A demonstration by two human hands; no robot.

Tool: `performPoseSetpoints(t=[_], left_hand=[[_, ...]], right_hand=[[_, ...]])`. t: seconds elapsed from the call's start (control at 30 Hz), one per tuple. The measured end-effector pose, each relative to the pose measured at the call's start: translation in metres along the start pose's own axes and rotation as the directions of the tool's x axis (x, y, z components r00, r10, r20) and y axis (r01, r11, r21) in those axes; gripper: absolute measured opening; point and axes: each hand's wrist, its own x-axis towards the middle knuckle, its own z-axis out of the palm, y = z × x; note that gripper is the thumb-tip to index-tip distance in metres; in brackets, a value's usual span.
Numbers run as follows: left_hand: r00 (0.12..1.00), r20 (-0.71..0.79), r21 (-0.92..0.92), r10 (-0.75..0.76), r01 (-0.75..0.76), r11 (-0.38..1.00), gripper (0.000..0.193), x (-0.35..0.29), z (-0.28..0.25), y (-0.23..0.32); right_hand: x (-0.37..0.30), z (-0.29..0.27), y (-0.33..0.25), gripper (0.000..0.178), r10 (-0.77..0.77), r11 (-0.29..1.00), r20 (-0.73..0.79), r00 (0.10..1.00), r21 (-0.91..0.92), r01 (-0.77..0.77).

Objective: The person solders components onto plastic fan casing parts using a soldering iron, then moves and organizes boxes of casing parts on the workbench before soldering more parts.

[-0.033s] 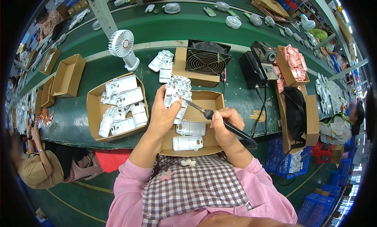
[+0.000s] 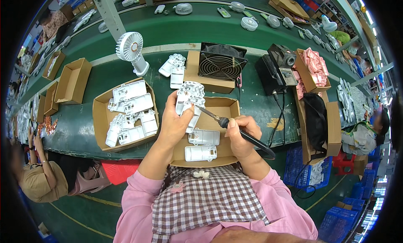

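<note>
My left hand (image 2: 174, 121) is closed round several white plastic housings (image 2: 191, 91), held together above a shallow cardboard box (image 2: 222, 103). In my right hand (image 2: 243, 136) is a soldering iron (image 2: 216, 118), gripped by its black handle like a pen. Its tip points left and meets the uppermost housing near a small copper-coloured spot, though exact contact is too small to tell. Two more white housings (image 2: 204, 136) lie flat in the box below my hands.
At left stands a cardboard box of white housings (image 2: 132, 102), behind it a small white fan (image 2: 131, 47). A black square fan (image 2: 222, 62), a black soldering station (image 2: 270, 73) and a box of pink parts (image 2: 312, 66) line the back. A green conveyor (image 2: 168, 26) runs beyond; co-workers sit either side.
</note>
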Motion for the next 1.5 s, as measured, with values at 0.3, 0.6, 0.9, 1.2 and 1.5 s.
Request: performPoseSetpoints(t=[0.3, 0.6, 0.9, 1.2, 1.5], left_hand=[[0.996, -0.009, 0.187, 0.089, -0.086, 0.979, 0.050, 0.005, -0.007, -0.018], [0.971, 0.013, 0.308, 0.240, -0.233, 0.923, 0.050, 0.010, -0.010, -0.031], [0.996, -0.003, 0.245, 0.091, -0.088, 0.966, 0.049, 0.005, -0.008, -0.018], [0.938, 0.299, -0.355, -0.175, 0.279, 0.892, 0.052, -0.009, -0.008, 0.003], [0.907, 0.313, -0.493, -0.282, 0.409, 0.768, 0.030, -0.006, -0.010, -0.001]], right_hand=[[0.001, 0.001, -0.002, 0.014, 0.012, 1.000, 0.003, 1.000, 0.023, -0.012], [0.002, 0.003, -0.002, 0.014, 0.027, 0.999, 0.022, 0.999, 0.027, -0.028], [0.002, 0.002, 0.001, 0.013, 0.014, 1.000, 0.033, 0.999, 0.013, -0.014], [-0.003, -0.003, 0.003, 0.008, -0.097, 0.970, -0.074, 0.992, 0.217, 0.111], [-0.003, -0.005, 0.004, 0.008, -0.109, 0.977, -0.051, 0.993, 0.178, 0.117]])
